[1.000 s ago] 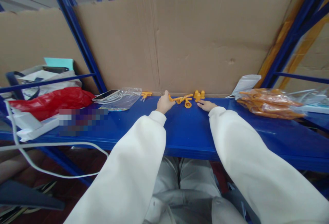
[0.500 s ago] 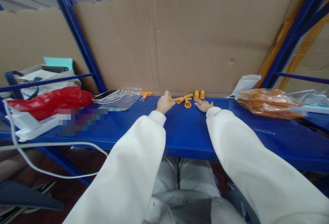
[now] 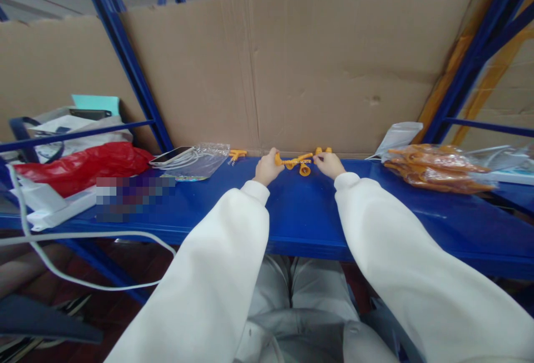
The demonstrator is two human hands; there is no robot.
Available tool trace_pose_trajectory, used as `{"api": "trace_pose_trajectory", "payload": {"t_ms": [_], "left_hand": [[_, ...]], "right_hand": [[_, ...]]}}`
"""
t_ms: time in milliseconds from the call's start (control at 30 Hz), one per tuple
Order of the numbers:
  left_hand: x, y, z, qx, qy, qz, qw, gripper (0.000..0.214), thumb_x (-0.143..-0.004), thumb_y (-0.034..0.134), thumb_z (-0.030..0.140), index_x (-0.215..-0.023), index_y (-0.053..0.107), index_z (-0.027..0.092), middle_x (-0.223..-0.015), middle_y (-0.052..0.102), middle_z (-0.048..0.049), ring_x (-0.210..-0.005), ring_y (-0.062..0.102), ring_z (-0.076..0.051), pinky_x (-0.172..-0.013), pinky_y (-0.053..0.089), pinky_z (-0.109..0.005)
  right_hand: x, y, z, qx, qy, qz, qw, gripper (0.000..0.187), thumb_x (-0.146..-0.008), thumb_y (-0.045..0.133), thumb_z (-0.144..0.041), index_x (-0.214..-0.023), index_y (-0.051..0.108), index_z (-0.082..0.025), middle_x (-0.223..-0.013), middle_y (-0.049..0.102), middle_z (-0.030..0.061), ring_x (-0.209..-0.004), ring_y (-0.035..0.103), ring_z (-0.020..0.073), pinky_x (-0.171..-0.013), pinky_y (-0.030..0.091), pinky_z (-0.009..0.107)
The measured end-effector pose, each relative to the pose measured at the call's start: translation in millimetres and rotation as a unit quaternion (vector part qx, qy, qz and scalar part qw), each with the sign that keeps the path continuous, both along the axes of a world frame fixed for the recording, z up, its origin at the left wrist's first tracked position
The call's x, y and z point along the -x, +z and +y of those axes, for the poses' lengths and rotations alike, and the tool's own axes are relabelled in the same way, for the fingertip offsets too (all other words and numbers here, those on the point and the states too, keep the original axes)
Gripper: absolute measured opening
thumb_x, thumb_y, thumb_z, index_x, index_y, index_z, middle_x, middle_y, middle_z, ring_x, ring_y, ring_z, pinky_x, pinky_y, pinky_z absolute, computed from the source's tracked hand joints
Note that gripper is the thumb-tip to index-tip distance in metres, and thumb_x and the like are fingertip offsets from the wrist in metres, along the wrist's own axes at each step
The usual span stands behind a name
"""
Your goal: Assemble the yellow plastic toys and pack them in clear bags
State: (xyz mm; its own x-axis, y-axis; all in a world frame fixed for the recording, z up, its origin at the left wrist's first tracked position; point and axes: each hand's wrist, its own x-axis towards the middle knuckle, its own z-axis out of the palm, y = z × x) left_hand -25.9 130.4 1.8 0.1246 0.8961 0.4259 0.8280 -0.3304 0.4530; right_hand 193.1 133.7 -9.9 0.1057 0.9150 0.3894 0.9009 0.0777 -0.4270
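A chain of small orange plastic parts (image 3: 295,160) lies at the back of the blue shelf (image 3: 300,213), against the cardboard. My left hand (image 3: 267,167) is closed on its left end. My right hand (image 3: 329,164) is closed on its right end, just in front of two small orange cone pieces (image 3: 324,150). An orange ring-shaped piece (image 3: 305,170) hangs below the chain between my hands. One more orange part (image 3: 237,154) lies apart to the left.
A phone with a white cable (image 3: 173,155) rests on a clear bag (image 3: 196,162) at the left, beside a red bag (image 3: 79,165). A clear bag of orange parts (image 3: 438,167) lies at the right. Cardboard sheet (image 3: 312,63) backs the shelf.
My right hand moved forward and left from lying flat on the shelf and closed on the right end of the orange chain. My left hand stayed put.
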Motion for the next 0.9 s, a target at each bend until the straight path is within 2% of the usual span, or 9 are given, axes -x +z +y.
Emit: {"api": "trace_pose_trajectory", "payload": {"t_ms": [100,200,300,433,533,633,767,833,900], "left_hand": [[0.1,-0.4,0.8,-0.010,-0.006,-0.008,1.000,0.048,-0.087,0.068,0.020,-0.135,0.059,0.023,-0.119,0.076,-0.0121,-0.114,0.071,-0.026,-0.092,0.053,-0.030],[0.7,-2.0,3.4,-0.028,-0.009,-0.022,0.999,0.052,-0.088,0.067,0.018,-0.139,0.059,0.024,-0.123,0.075,-0.0112,-0.118,0.070,-0.025,-0.096,0.053,-0.031],[1.0,-3.9,6.8,-0.049,-0.014,-0.036,0.998,0.049,-0.089,0.065,0.017,-0.137,0.063,0.024,-0.127,0.074,-0.0098,-0.121,0.069,-0.024,-0.101,0.052,-0.031],[0.1,-5.9,10.5,-0.064,-0.043,-0.040,0.996,0.040,-0.091,0.062,0.015,-0.129,0.069,0.023,-0.130,0.073,-0.0079,-0.123,0.067,-0.022,-0.105,0.051,-0.031],[-0.7,-7.3,11.9,-0.069,-0.061,-0.037,0.995,0.037,-0.090,0.060,0.014,-0.125,0.070,0.022,-0.128,0.074,-0.0082,-0.123,0.067,-0.022,-0.106,0.051,-0.031],[-1.4,-7.8,11.5,-0.081,-0.068,-0.045,0.993,0.042,-0.089,0.060,0.012,-0.129,0.067,0.020,-0.133,0.071,-0.0101,-0.127,0.064,-0.022,-0.109,0.049,-0.032],[-3.7,-5.3,8.2,-0.133,-0.067,-0.075,0.986,0.052,-0.088,0.061,0.013,-0.139,0.056,0.018,-0.141,0.062,-0.0133,-0.131,0.059,-0.022,-0.109,0.048,-0.033],[-5.8,-3.5,6.3,-0.153,-0.076,-0.082,0.982,0.044,-0.089,0.060,0.015,-0.133,0.058,0.017,-0.137,0.063,-0.0137,-0.126,0.062,-0.021,-0.105,0.049,-0.032],[-8.6,-2.6,4.3,-0.154,-0.102,-0.070,0.980,0.028,-0.091,0.059,0.019,-0.118,0.064,0.016,-0.125,0.068,-0.0121,-0.114,0.066,-0.020,-0.098,0.051,-0.030]], "right_hand": [[16.3,6.6,1.1,0.000,0.107,0.147,0.983,0.035,-0.100,0.051,-0.034,-0.083,0.076,-0.016,-0.090,0.079,0.0106,-0.083,0.073,0.0207,-0.084,0.056,0.034],[30.2,10.2,-3.1,0.046,0.186,0.228,0.955,0.036,-0.094,0.064,-0.037,-0.064,0.068,-0.017,-0.067,0.072,0.0051,-0.059,0.063,0.0128,-0.069,0.054,0.027],[37.2,12.8,-13.3,0.110,0.220,0.255,0.935,0.030,-0.086,0.074,-0.035,-0.062,0.069,-0.017,-0.059,0.068,0.0029,-0.052,0.057,0.0106,-0.056,0.046,0.022],[40.9,14.2,-24.6,0.201,0.263,0.297,0.896,0.020,-0.079,0.080,-0.034,-0.070,0.073,-0.018,-0.066,0.071,0.0022,-0.052,0.055,0.0095,-0.049,0.041,0.019],[45.4,13.0,-26.9,0.243,0.267,0.335,0.870,0.019,-0.078,0.082,-0.029,-0.069,0.071,-0.016,-0.064,0.069,0.0020,-0.047,0.049,0.0071,-0.043,0.037,0.018],[49.8,12.0,-26.4,0.245,0.254,0.375,0.857,0.021,-0.080,0.080,-0.023,-0.065,0.068,-0.015,-0.061,0.067,0.0024,-0.044,0.045,0.0060,-0.040,0.036,0.017],[48.8,12.7,-23.1,0.193,0.235,0.447,0.841,0.019,-0.083,0.076,-0.016,-0.066,0.067,-0.015,-0.062,0.065,0.0023,-0.049,0.049,0.0070,-0.045,0.043,0.017],[45.7,12.8,-19.7,0.153,0.212,0.490,0.832,0.020,-0.085,0.075,-0.017,-0.068,0.065,-0.016,-0.064,0.065,0.0031,-0.052,0.050,0.0075,-0.050,0.048,0.018],[42.1,12.3,-15.7,0.121,0.187,0.519,0.825,0.022,-0.087,0.074,-0.019,-0.069,0.062,-0.017,-0.067,0.065,0.0035,-0.054,0.052,0.0080,-0.056,0.051,0.020]]}}
